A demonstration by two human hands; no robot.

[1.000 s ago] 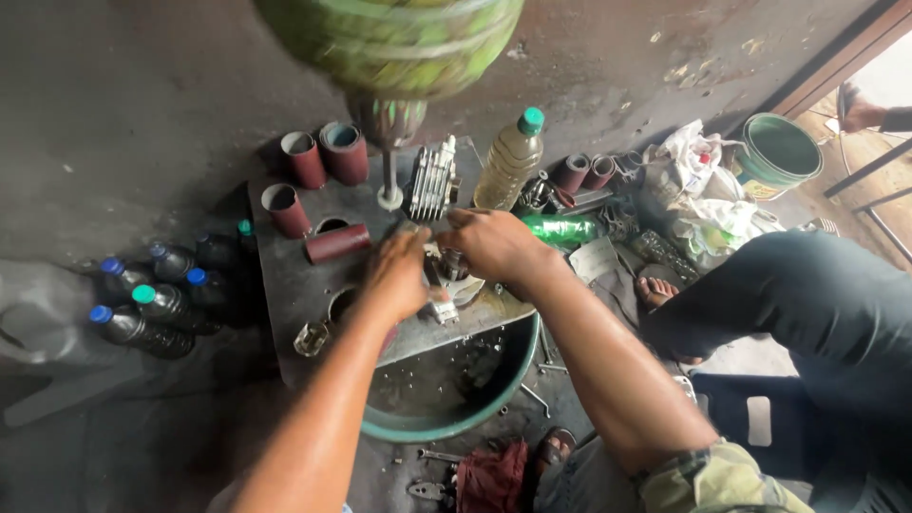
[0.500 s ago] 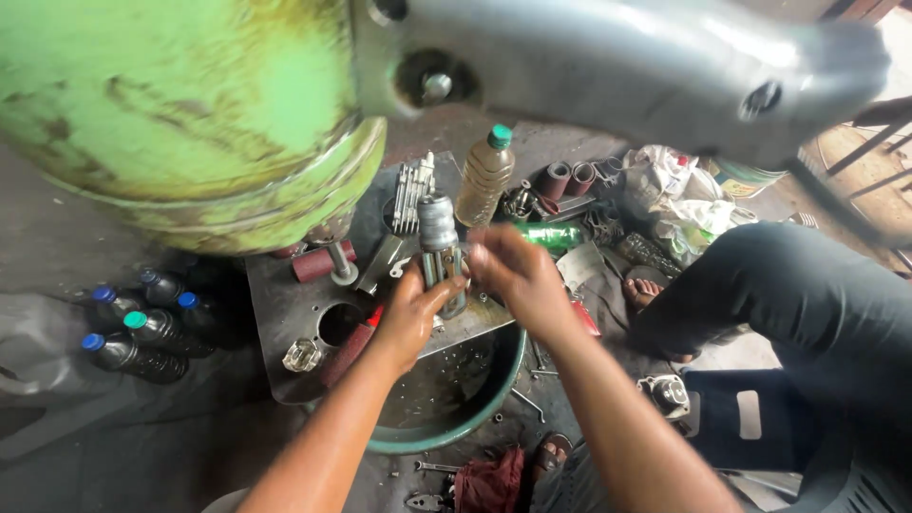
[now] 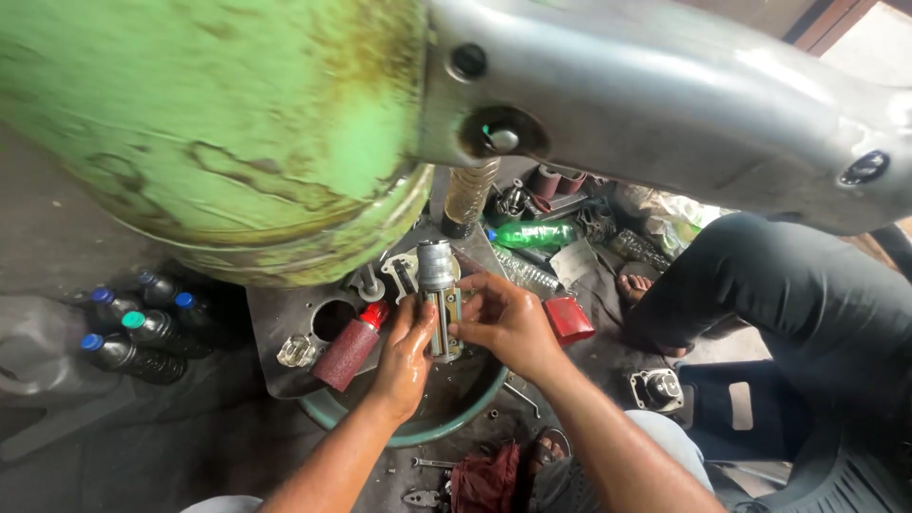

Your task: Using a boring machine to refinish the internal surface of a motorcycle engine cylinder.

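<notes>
My left hand (image 3: 404, 356): fingers closed around the lower left side of the upright grey metal cylinder tool (image 3: 438, 299).
My right hand (image 3: 503, 318): fingers pinching the same tool from its right, touching it.
Tool: stands upright between my hands, over the round green basin (image 3: 332, 410).
Dark red cylinder sleeve (image 3: 346, 353): lies tilted just left of the tool.
Blue-capped dark bottles (image 3: 133, 332): well left of the tool.
Green plastic bottle (image 3: 537, 234): beyond the tool, lying flat.
Green machine housing (image 3: 218, 123): above the tool, filling the top.
</notes>
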